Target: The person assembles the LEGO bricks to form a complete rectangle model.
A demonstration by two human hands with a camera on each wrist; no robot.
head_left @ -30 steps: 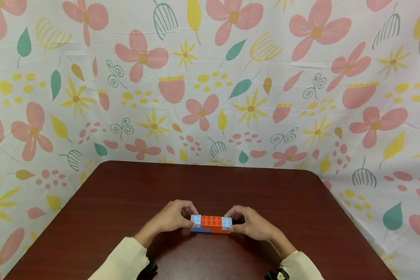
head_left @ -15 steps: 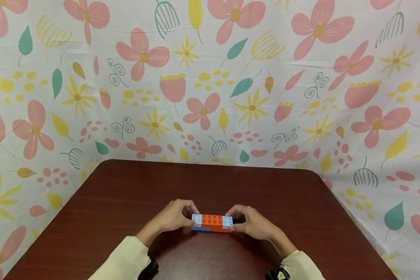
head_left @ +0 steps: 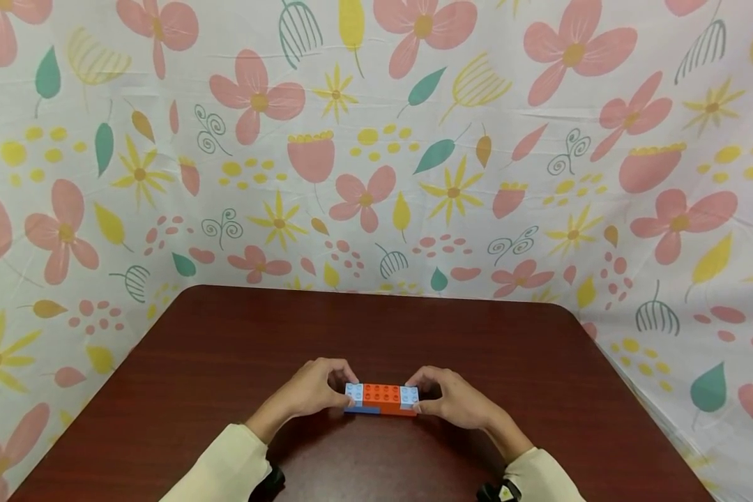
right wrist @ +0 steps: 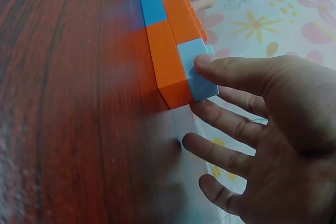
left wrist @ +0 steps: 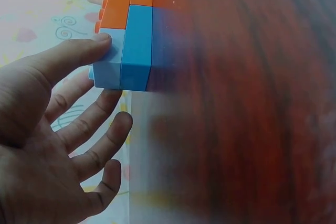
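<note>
A two-layer row of toy building bricks lies on the table between both hands. On top, an orange brick sits between two light blue bricks, the left one and the right one. Below them a darker blue brick meets a long orange brick end to end. My left hand pinches the left light blue brick, thumb on the near side. The right light blue brick is pinched by my right hand in the same way. The remaining fingers spread loosely beside the bricks.
The dark reddish-brown wooden table has rounded far corners. Behind and at both sides hangs a white cloth printed with flowers and leaves. Pale sleeves and black wrist straps show at the lower edge.
Both hands stay on the end bricks in the same grip. The whole view has shifted very slightly; the bricks show no clear movement on the table.
</note>
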